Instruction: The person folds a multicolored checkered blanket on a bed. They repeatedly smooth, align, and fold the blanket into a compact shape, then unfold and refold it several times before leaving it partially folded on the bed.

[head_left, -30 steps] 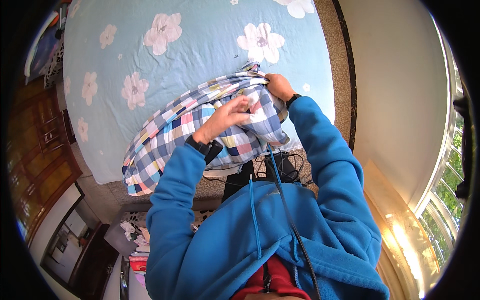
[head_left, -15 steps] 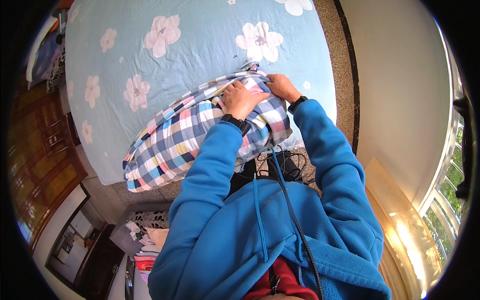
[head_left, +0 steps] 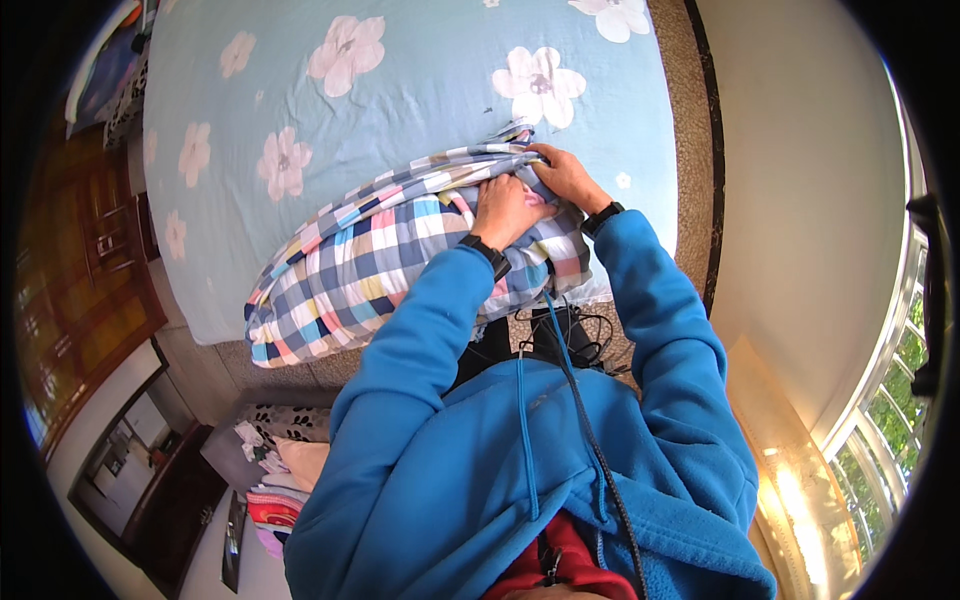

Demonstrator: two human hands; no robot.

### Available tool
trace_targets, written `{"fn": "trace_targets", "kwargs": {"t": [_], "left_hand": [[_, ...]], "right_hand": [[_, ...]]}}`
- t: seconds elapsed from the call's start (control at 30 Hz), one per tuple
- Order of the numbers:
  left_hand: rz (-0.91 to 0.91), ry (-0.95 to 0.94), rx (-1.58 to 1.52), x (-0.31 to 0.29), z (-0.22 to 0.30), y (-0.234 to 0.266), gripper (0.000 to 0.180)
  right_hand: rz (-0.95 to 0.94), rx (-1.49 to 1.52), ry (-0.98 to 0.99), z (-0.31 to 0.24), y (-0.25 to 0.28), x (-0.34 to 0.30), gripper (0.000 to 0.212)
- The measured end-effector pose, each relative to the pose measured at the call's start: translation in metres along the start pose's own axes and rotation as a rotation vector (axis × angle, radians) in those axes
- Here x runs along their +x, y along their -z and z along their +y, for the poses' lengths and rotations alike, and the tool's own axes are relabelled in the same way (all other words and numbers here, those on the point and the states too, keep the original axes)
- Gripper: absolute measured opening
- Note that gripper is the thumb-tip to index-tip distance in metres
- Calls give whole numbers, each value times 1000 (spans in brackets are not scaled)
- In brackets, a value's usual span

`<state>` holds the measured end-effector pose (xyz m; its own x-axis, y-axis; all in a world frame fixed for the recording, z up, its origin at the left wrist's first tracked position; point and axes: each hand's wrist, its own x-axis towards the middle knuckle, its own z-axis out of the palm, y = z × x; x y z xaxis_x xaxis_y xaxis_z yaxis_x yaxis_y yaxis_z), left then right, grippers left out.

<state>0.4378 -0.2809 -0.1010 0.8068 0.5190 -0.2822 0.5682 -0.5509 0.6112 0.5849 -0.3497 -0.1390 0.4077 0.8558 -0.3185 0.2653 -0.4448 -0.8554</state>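
Observation:
A plump checked quilt (head_left: 365, 265) in blue, white, beige and pink lies along the near edge of the bed, with a loose fold of its fabric running along the far side. My left hand (head_left: 508, 210) presses into the cloth near the quilt's right end, fingers bent into the fold and their tips hidden. Right beside it, my right hand (head_left: 568, 178) pinches the gathered edge of the same fabric. A bunched corner of cloth sticks up just beyond the fingers. Both wrists wear black bands.
Under the quilt spreads a light blue sheet (head_left: 420, 95) with white flowers. Black cables (head_left: 590, 335) lie on the floor below the bed edge. A grey box (head_left: 225, 450) and folded clothes (head_left: 275, 505) stand at lower left; a pale wall (head_left: 800, 200) and window are at right.
My left hand has shifted slightly right, closer to my right hand, and its fingers have bent further into the cloth. The whole view has shifted a little.

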Motion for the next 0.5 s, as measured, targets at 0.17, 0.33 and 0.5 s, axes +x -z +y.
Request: {"fn": "trace_targets", "kwargs": {"t": [0.17, 0.33, 0.5], "left_hand": [[-122, 62, -55, 15, -11, 1, 37], [-33, -8, -109, 11, -19, 4, 31], [210, -107, -268, -4, -21, 21, 35]], "right_hand": [[-170, -80, -91, -11, -4, 24, 37], [-321, -415, 80, -13, -14, 48, 25], [-220, -669, 270, -3, -29, 59, 16]]}}
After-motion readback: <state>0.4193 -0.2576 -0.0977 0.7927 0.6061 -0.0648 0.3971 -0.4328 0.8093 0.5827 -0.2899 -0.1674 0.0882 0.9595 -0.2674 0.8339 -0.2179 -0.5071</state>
